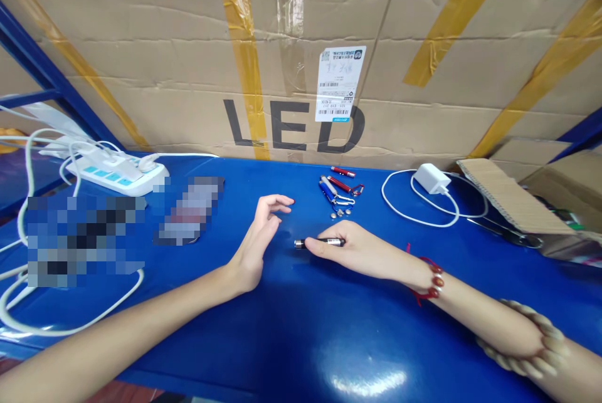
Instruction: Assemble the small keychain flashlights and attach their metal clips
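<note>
My right hand (345, 246) grips a small black penlight (333, 242) with a silver tip pointing left, its thumb lying along the barrel. To the left, my left hand (263, 234) is raised over the blue tabletop (291, 321), fingers bent but apart, holding nothing. Beyond both hands lie a red penlight (342, 172), another red penlight (339, 185) with a red clip, a silver penlight (329, 187) and a blue penlight (326, 193). Several button cells (340, 213) sit just in front of them.
A white power strip (136, 178) with tangled cables is at the back left. Blurred-out objects lie beside it. A white charger (431, 178) with a coiled cable is at the right, near a cardboard flap (512, 199). A large cardboard box (179, 77) walls off the back.
</note>
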The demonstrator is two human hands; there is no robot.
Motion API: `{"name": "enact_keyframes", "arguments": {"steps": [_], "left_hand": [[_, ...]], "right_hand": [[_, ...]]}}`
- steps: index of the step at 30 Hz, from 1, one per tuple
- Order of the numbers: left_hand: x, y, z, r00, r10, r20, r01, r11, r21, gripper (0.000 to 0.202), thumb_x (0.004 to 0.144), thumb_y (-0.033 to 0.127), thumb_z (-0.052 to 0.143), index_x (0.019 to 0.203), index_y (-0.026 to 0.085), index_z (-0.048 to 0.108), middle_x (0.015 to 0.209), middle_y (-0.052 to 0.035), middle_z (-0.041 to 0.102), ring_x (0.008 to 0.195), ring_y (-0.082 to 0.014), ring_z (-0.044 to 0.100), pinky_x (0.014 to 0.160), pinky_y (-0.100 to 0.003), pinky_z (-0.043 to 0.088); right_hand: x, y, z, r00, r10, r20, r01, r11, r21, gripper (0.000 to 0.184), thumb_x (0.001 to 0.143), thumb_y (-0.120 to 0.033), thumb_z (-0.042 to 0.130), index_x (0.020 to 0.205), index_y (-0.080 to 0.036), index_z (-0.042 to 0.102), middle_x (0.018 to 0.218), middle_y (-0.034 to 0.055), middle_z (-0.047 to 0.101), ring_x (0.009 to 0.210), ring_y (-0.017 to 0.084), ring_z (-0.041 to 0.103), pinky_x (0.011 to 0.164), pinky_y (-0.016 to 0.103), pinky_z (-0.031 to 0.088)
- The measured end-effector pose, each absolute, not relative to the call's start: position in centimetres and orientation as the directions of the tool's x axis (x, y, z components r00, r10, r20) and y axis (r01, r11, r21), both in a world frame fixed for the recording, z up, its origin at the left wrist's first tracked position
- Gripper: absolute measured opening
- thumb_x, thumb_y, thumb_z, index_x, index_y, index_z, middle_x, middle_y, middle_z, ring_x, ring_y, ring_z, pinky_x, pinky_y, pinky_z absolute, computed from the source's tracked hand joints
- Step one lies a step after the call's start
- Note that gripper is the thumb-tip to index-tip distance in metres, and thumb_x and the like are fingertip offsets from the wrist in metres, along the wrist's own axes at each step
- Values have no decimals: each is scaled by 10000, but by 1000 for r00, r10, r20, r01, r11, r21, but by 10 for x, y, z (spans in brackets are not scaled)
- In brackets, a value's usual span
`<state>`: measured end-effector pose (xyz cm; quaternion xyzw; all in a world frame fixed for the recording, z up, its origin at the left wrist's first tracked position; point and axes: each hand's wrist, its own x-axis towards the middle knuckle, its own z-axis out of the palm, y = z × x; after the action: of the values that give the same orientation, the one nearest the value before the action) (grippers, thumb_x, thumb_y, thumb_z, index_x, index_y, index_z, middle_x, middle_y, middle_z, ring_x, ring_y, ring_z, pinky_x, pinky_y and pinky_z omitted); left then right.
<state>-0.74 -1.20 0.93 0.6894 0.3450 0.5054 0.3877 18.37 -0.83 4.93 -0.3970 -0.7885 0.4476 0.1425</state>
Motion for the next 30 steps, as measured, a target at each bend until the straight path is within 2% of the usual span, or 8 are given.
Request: {"name": "enact_keyframes", "arguments": {"steps": [8,16,20,23,26,30], "left_hand": [[-7,-13,11,240,880,410,78,-439,895,357,875,485,291,1072,215,417,1198,-91,437,1043,-243,443,857,-362,343],[-6,-14,13,242,878,413,87,-443,892,360,888,480,268,1075,207,411,1192,-95,433,1050,-239,438,873,-370,337],[-6,-13,20,200,904,378,266,-421,867,282,901,412,315,1072,217,427,1159,-75,453,1056,-226,428,871,-353,327],[-6,-13,25,326,866,378,452,-494,743,210,891,359,388,1030,238,488,1029,-40,533,964,-212,461,833,-336,329],[-4,-15,25,540,787,297,508,-587,630,198,896,365,382,901,241,536,819,-4,578,780,-189,486,744,-316,334],[0,-20,24,619,767,172,545,-576,609,285,919,320,314,725,200,486,665,12,522,666,-161,458,671,-285,336]], "right_hand": [[185,-8,50,-645,753,-130,515,303,-802,528,818,-616,315,531,-180,239,539,-50,208,470,64,182,437,243,143],[188,-3,44,-628,761,-161,553,291,-781,527,858,-600,218,563,-174,314,548,-47,277,503,80,253,517,233,247],[191,-2,51,-619,773,-136,581,336,-741,510,870,-580,216,584,-174,331,563,-44,308,520,84,281,524,229,260],[190,-6,55,-631,770,-94,590,397,-702,471,883,-535,260,614,-171,390,585,-37,390,545,89,338,526,225,269],[186,-12,57,-634,771,-68,595,429,-679,444,894,-502,277,651,-171,447,606,-29,456,560,93,381,519,217,273],[182,-17,57,-612,789,-45,602,429,-673,459,885,-515,300,630,-168,459,590,-30,464,543,86,382,496,204,271]]}}
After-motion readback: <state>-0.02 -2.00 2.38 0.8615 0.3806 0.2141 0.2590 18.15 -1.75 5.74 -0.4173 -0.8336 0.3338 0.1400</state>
